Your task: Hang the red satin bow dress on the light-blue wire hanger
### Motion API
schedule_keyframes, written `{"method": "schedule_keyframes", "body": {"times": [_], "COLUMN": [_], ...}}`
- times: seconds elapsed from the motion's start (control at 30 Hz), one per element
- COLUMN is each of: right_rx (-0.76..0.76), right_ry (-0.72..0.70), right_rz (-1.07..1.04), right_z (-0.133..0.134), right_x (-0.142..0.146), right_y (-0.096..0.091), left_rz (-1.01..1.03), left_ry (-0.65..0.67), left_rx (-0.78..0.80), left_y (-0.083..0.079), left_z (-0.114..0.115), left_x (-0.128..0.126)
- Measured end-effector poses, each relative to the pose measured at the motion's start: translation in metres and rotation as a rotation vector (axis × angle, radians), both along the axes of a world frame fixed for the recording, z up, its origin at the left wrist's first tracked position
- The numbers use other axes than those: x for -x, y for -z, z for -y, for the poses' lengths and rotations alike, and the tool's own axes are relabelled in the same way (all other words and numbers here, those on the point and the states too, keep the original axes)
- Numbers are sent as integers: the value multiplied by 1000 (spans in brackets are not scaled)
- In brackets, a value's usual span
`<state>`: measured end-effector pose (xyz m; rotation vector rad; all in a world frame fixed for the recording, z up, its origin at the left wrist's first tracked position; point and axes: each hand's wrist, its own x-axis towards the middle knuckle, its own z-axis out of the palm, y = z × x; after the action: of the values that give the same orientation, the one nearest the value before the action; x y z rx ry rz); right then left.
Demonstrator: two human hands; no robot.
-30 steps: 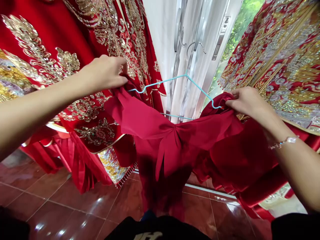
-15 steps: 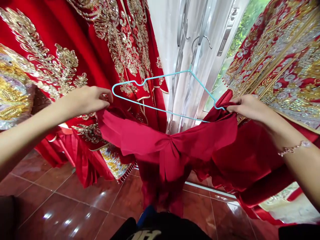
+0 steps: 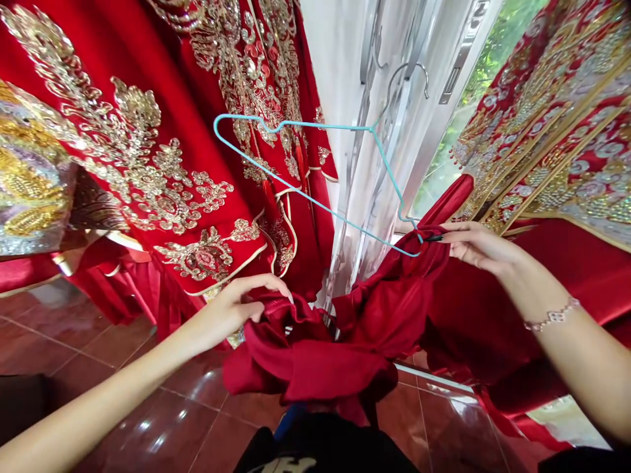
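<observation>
A plain red dress (image 3: 335, 368) hangs bunched between my two hands. Its left side of the neckline is pinched in my left hand (image 3: 241, 312), low in front of me. My right hand (image 3: 473, 246) closes on the dress's other side, where the right end of a light-blue wire hanger (image 3: 320, 125) enters the cloth. The hanger is tilted, with its bare left arm raised above my left hand and apart from it. Its metal hook points up and holds onto nothing that I can make out. Folds hide the dress's inside.
Red gowns with gold embroidery (image 3: 211, 197) hang at the left. A beaded red-and-gold garment (image 3: 557, 131) hangs at the right. Between them stands a pale door (image 3: 444, 131) with metal handles. Glossy red tiles (image 3: 187, 420) cover the floor.
My left hand has moved down and to the right, drawing its side of the dress away from the hanger's left end. The stretched neckline has slackened into folds. The hanger has tipped, left arm higher.
</observation>
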<state>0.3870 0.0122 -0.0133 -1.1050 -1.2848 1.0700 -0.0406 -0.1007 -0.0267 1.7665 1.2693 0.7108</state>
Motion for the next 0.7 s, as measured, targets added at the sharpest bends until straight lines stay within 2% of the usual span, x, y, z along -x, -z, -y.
{"method": "schedule_keyframes", "body": {"times": [0.1,0.2,0.27,0.4,0.47,0.57,0.7], "right_rx": [223,292,216,-86,-179,-269,-270], "right_ry": [-82,-84,-37,128,132,12,-271], "right_rz": [37,74,179,439,572,790,902], "right_z": [10,20,25,35,40,49,61], "right_x": [4,7,6,-7,-17,-30,-34], "right_y": [10,27,43,72,82,89,89], "left_rz": [84,137,95,-67,-135,-213,-374], "left_ry": [47,70,72,76,67,37,30], "left_rx": [46,53,24,-66,-95,-150,-232], "left_y": [7,17,22,28,30,34,31], "left_z": [-4,-12,-17,-24,-27,-30,-32], "left_x": [-11,-19,-22,-17,-10,0,-2]}}
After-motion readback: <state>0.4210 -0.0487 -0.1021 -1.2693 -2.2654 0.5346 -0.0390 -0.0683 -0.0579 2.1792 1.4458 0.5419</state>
